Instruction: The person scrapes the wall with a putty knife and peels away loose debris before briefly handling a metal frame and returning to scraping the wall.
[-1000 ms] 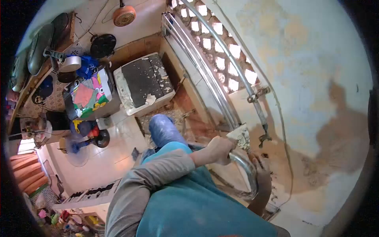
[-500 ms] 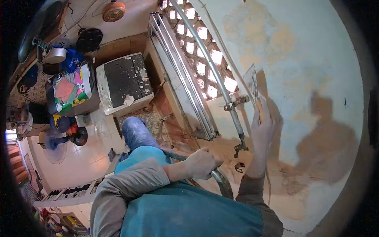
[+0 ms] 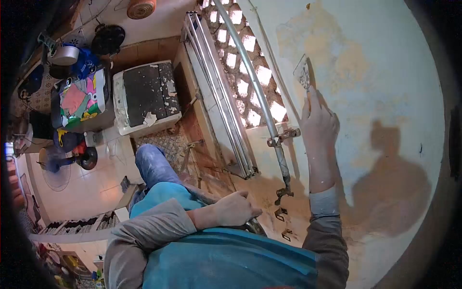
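My right hand (image 3: 321, 120) grips a putty knife (image 3: 302, 74) by its handle, the flat blade at the patchy wall (image 3: 365, 103). Below it on the wall, my left hand (image 3: 237, 209) is closed on a curved metal bar (image 3: 255, 227) in front of my body; most of the bar is hidden by the hand and my shirt. Between the hands, a metal pipe (image 3: 260, 91) ends in a tap (image 3: 284, 193). A shadow falls on the wall to the right.
Beyond the lattice opening (image 3: 243, 60) and long metal tubes (image 3: 222, 91) stands a washing machine (image 3: 149, 96) strewn with flakes. A fan (image 3: 57, 164), pans (image 3: 108, 39) and a cloth-covered box (image 3: 79, 103) are at the left.
My right hand and the putty knife have moved up the wall. My left hand has shifted slightly down and left in view, still on the bar. The view has tilted a little.
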Demonstrator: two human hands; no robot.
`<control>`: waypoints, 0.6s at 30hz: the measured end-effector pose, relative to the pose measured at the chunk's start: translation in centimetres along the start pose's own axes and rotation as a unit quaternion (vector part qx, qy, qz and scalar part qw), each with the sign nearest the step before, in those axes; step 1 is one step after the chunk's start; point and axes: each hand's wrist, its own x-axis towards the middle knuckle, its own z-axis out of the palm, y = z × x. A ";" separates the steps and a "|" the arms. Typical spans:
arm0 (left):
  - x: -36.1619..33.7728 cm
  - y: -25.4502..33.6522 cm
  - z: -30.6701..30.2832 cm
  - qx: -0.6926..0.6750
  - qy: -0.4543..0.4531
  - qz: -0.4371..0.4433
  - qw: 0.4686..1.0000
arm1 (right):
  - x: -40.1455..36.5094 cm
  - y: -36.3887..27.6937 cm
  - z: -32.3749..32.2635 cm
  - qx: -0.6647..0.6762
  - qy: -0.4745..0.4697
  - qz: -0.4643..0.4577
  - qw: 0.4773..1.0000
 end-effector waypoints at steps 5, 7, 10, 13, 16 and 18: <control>0.0 0.1 -1.2 0.026 -0.010 0.001 1.000 | 1.8 0.8 1.9 -0.017 0.068 -0.051 0.996; 0.0 0.2 -0.8 0.028 -0.023 0.003 0.999 | 1.7 0.6 2.1 -0.017 0.035 -0.036 0.999; -0.1 0.0 -0.9 0.032 -0.019 0.000 0.999 | 1.6 -2.1 -0.5 -0.029 0.007 -0.020 0.999; -0.1 0.1 -1.5 0.026 -0.017 -0.006 0.999 | 1.7 -1.2 -1.7 -0.024 0.009 0.018 0.999; 0.0 -0.3 -0.6 0.018 -0.010 0.009 1.000 | 2.7 0.1 1.1 -0.047 0.057 -0.021 0.997; 0.0 -0.5 0.4 0.010 0.007 0.026 1.000 | 2.9 0.5 1.1 -0.079 0.069 -0.037 0.994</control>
